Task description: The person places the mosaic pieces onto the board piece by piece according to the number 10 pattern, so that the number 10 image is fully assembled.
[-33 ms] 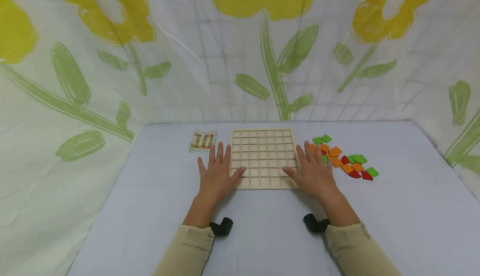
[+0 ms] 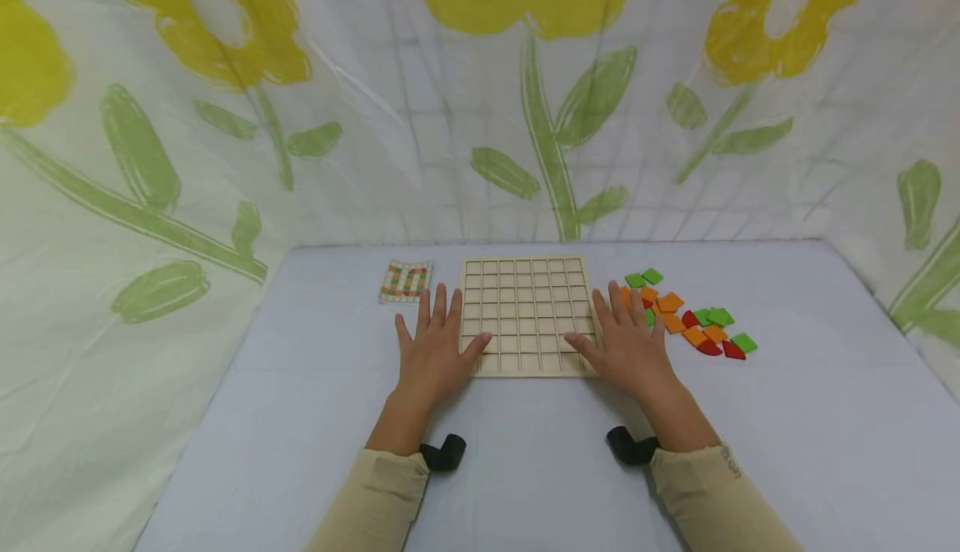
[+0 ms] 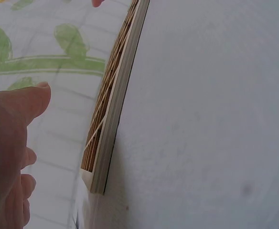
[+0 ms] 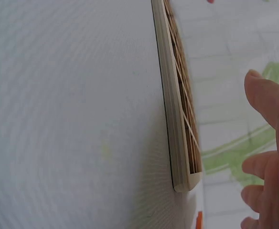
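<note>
A pale wooden grid board (image 2: 527,327) with square compartments lies flat on the table between both hands. My left hand (image 2: 432,360) spreads its fingers at the board's left edge, the thumb over the near left corner. The right hand (image 2: 632,353) mirrors it at the right edge, its thumb over the near right corner. Both wrist views show a thumb standing apart from the board's rim, and neither hand holds anything. Orange tiles (image 2: 669,303), green tiles (image 2: 721,317) and red quarter-round tiles (image 2: 708,348) lie in a loose pile right of the board, some partly hidden behind the right fingers.
A small card (image 2: 406,282) printed with a coloured grid pattern lies just beyond the left fingertips. A white cloth (image 2: 525,469) covers the table. Behind it hangs a curtain (image 2: 360,143) painted with yellow flowers, which also runs along both sides.
</note>
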Demonstrator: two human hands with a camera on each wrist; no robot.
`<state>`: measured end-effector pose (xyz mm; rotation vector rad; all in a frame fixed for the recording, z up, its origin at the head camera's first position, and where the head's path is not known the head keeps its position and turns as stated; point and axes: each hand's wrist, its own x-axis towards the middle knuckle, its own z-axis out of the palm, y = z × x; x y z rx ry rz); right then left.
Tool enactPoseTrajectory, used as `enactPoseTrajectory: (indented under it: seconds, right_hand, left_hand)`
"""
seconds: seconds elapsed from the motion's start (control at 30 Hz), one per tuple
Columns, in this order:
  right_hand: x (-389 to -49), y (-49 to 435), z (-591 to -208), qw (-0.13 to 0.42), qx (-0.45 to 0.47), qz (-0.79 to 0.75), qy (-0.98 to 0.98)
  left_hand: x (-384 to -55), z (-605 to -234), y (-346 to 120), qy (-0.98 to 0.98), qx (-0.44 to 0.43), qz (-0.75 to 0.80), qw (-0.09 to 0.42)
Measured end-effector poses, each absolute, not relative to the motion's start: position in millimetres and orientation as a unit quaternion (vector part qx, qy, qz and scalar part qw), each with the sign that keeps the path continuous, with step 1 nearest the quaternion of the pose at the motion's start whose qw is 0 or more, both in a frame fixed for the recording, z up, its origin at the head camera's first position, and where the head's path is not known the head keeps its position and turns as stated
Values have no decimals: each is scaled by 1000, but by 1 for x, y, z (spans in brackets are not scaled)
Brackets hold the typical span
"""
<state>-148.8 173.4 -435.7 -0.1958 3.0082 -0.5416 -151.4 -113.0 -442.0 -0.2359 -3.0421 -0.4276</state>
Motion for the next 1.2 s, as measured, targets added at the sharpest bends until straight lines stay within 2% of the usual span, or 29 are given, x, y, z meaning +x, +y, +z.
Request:
enactPoseTrajectory:
  seconds: [0.9, 1.2]
  right_hand:
    - [-149, 173, -439, 51, -60, -173, 982]
    - [-149, 174, -438, 39, -68, -174, 982]
  left_hand:
    - [-153, -445, -114, -987, -79, -140, 18]
    - [-152, -443, -114, -986, -76, -146, 11]
